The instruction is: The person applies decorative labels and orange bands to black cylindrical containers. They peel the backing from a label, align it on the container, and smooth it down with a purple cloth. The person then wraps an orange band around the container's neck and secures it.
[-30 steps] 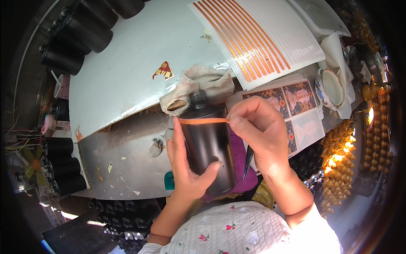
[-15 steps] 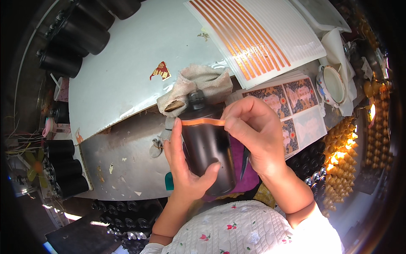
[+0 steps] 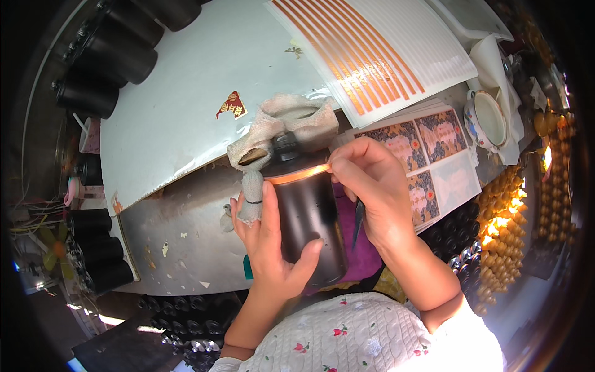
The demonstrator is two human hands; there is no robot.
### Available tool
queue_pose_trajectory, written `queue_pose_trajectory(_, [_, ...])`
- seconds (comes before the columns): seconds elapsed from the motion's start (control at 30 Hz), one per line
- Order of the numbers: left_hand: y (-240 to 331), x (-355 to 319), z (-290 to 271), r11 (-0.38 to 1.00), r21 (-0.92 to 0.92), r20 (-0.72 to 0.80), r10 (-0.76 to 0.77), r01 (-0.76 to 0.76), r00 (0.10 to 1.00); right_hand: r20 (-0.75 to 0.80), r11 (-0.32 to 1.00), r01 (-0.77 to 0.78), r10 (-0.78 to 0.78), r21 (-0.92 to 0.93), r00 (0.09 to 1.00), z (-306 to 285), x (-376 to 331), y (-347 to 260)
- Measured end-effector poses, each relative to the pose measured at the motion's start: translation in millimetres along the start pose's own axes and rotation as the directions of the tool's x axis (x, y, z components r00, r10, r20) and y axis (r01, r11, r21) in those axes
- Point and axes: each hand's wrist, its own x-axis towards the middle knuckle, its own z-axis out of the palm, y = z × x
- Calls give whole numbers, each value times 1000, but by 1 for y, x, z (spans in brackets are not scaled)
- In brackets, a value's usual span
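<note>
My left hand wraps around a black cylindrical bottle with a small black cap, held upright close to my body; one finger wears a cloth bandage. An orange strip runs around the bottle's shoulder. My right hand pinches the strip's right end against the bottle and also holds a thin dark blade pointing down. Just behind the bottle lies a crumpled beige cloth.
A white sheet of orange strips lies at the back right, with patterned sticker sheets below it. More black bottles stand at the far left, others at the near left. Gold caps fill the right side. A white bowl sits nearby.
The orange strip lies further around the bottle's shoulder. My right hand has slid a little along it; my left hand keeps its hold on the bottle.
</note>
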Motion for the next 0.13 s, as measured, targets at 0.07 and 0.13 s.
queue_pose_trajectory(0.07, [2,1,-3,986,151,36,64,-69,997,1,1000,-21,21,19,1000,0,1,0])
queue_pose_trajectory(0.13, [13,4,-7,942,314,66,106,-121,992,6,1000,-18,17,19,1000,-1,1,0])
